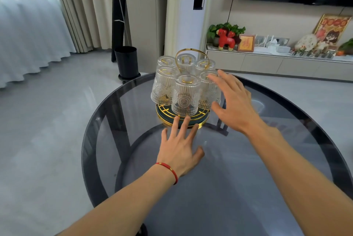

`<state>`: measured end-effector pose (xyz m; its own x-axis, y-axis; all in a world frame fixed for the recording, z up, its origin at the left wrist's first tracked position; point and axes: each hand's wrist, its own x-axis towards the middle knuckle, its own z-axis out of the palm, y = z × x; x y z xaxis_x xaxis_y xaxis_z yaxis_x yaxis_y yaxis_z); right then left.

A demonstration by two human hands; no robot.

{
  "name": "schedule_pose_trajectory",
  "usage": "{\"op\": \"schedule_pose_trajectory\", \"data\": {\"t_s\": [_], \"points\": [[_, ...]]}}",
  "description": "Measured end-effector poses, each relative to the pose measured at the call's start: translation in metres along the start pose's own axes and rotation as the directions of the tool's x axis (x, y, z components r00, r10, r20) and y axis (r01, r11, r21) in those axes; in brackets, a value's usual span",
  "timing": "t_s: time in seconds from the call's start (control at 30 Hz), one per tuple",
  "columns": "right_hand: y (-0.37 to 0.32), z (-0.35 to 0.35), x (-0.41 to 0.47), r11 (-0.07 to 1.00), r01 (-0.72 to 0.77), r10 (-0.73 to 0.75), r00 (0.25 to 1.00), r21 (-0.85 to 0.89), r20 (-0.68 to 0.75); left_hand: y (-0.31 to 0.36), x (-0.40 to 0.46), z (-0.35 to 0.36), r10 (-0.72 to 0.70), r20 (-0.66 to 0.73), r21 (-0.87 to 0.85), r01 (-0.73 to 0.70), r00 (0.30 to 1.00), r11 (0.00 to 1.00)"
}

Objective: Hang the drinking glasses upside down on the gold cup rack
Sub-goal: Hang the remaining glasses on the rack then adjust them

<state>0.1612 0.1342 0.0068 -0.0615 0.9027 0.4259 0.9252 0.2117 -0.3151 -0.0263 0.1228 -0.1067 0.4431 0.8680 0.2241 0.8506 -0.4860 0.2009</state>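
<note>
The gold cup rack (192,51) with a loop handle and a round dark green, gold-rimmed base (166,116) stands on the far half of the table. Several clear embossed drinking glasses hang upside down on it; the nearest glass (185,96) faces me. My left hand (181,145) lies flat on the table with fingers spread, its fingertips touching the base's near rim. My right hand (232,103) hovers open just right of the rack, fingers apart beside the right-hand glass (207,90), holding nothing.
The rack sits on a round smoked-glass table (267,188) with a dark rim. A black bin (126,62) stands on the floor behind it. Curtains hang at the left. A low TV cabinet (286,64) with ornaments runs along the right wall.
</note>
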Motion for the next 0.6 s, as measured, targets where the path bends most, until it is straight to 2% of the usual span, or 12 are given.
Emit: {"op": "schedule_pose_trajectory", "data": {"t_s": [0.33,0.43,0.6], "points": [[0.008,-0.015,0.003,0.996,0.06,-0.066,0.994,-0.065,-0.093,-0.001,0.002,0.006,-0.006,-0.008,-0.002,0.006,1.0,1.0],[0.01,-0.012,0.006,0.99,0.114,-0.119,0.99,-0.079,-0.073,-0.003,0.004,0.008,-0.007,-0.007,0.003,0.007,1.0,1.0],[0.014,-0.011,0.007,0.987,0.123,-0.126,0.992,-0.107,-0.022,-0.003,0.005,0.01,-0.009,-0.003,0.006,0.009,1.0,1.0]]}}
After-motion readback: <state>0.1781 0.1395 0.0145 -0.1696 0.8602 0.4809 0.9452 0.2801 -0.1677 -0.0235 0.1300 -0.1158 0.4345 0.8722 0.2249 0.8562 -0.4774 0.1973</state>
